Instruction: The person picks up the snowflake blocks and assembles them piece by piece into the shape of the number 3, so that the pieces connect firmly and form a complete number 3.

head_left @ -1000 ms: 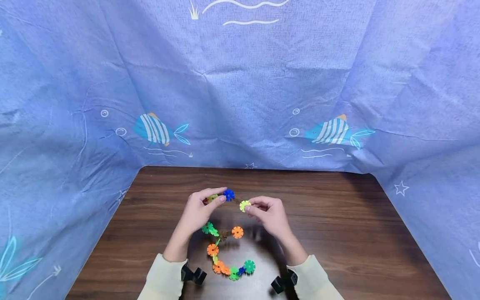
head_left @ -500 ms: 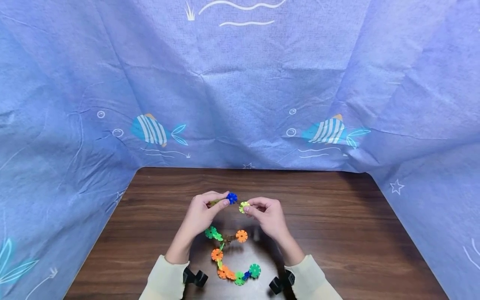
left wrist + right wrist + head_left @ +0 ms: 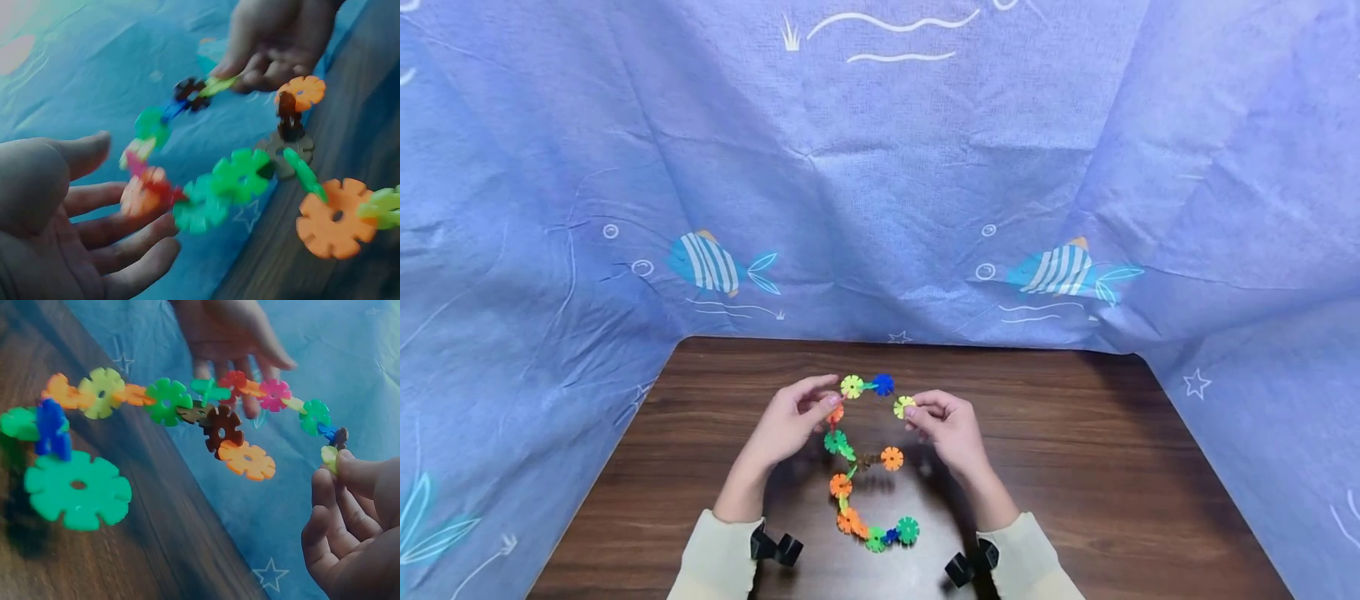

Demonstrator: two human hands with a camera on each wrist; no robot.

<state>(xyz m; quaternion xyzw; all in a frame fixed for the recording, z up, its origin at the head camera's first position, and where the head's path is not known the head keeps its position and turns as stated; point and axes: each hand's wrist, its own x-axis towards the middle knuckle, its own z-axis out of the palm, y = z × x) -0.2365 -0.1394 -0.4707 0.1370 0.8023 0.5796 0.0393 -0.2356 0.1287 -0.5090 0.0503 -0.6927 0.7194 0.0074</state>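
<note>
A chain of notched plastic discs, interlocking snowflake pieces in several colours, forms an E-like curve, with a green disc (image 3: 907, 531) at its near end. My right hand (image 3: 951, 429) pinches the yellow disc (image 3: 904, 407) at the far end between thumb and fingers. Beside the chain's left side is my left hand (image 3: 786, 421); in the left wrist view its fingers (image 3: 134, 244) are extended behind the orange disc (image 3: 142, 194), with the thumb apart. Whether they touch it I cannot tell. A short middle branch ends in an orange disc (image 3: 892, 458).
The chain is over a dark wooden table (image 3: 1075, 467). A blue curtain (image 3: 880, 183) with fish prints surrounds the table's back and sides. Black wrist cameras (image 3: 788, 550) sit at both sleeves.
My left hand has let go near the blue disc and moved left and down along the chain, uncovering a yellow disc. My right hand still pinches its yellow disc, slightly farther right.
</note>
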